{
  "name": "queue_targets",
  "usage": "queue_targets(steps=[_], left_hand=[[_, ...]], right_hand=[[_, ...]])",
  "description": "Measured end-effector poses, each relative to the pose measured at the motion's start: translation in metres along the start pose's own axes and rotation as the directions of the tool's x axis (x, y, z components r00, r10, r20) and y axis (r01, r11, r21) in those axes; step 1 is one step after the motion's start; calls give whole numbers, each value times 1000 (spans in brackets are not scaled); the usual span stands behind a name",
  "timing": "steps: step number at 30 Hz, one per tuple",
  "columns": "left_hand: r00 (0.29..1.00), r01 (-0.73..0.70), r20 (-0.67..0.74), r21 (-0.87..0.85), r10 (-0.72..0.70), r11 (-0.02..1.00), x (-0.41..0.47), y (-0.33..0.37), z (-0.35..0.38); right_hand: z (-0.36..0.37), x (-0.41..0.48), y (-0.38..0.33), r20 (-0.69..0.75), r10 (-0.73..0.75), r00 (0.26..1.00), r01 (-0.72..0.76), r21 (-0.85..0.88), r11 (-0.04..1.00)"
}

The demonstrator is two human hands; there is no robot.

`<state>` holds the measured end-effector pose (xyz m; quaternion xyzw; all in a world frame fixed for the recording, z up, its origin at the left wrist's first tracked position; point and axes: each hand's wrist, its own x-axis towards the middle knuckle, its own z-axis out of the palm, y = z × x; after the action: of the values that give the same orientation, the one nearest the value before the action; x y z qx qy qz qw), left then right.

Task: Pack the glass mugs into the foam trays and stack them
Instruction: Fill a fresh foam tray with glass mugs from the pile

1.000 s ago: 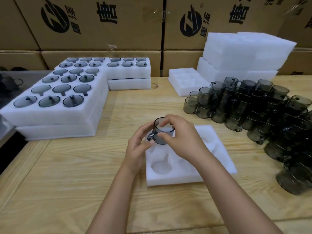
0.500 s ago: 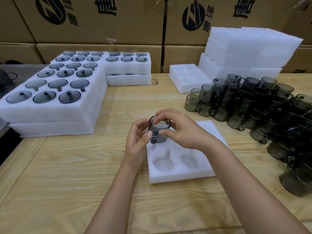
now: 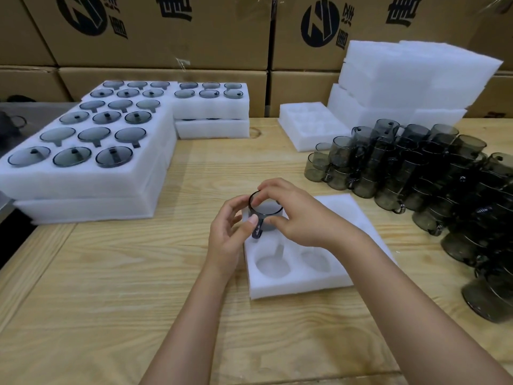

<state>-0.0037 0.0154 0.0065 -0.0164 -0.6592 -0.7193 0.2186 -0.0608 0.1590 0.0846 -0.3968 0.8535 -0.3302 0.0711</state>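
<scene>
Smoky grey glass, head view: we saw one mug [image 3: 265, 215] clamped between both hands over the back-left pocket of the foam tray [image 3: 299, 287], handle pointing at us. We noted the right hand [image 3: 299, 218] pinching rim and wall, and the left hand [image 3: 226, 240] cupping the other side with its thumb on the handle. We judged the two-hand hold was meant to line the handle up with the pocket's slot before pressing down. Whether the base was already seated we could not tell, since the hands hid it. Two front pockets [image 3: 273, 266] lay unfilled.

Around it, loose mugs [image 3: 416, 173] were piled on the table [image 3: 111, 287] to the right, near the tray. We saw filled trays [image 3: 83, 184] stacked at left, well apart. Behind were a blank foam stack [image 3: 410, 79], one bare tray [image 3: 311, 126] and cardboard boxes [image 3: 155, 31]. Only the right wrist crossed over the tray.
</scene>
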Motion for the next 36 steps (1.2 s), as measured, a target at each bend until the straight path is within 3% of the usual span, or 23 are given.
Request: queue_targets(steps=[5,9,12,15,18,20,26,28,31,36], left_hand=[[1000,-4,-4,39,4,999,0,-2,2],[1000,-17,-25,48,18,999,-1,-2,3],[995,-73,-60,101,79,992,-1,4,7],[994,-90,-42,250,104,964,3,11,11],[992,-3,117,335,-39,942,6,16,18],[973,38,179,491,-143,871,6,14,19],[944,171,101,661,-313,731,6,9,11],[949,211,66,596,-309,775,5,10,13],[950,304,15,169,-311,937,8,12,19],[941,338,11,-41,-338,940,15,10,19]], right_hand=[[-2,2,5,34,27,999,-28,27,999],[-1,17,2,-91,120,989,-98,215,972],[15,34,-1,-56,100,993,-99,12,995],[26,41,1,12,191,982,-189,-86,978],[28,42,7,74,216,974,-187,-282,941],[30,39,11,124,265,956,-203,-372,906],[43,40,12,106,366,925,-228,-616,754],[47,43,10,97,386,918,-233,-655,719],[51,43,6,81,396,915,-252,-650,717],[54,40,7,28,352,935,-287,-521,804]])
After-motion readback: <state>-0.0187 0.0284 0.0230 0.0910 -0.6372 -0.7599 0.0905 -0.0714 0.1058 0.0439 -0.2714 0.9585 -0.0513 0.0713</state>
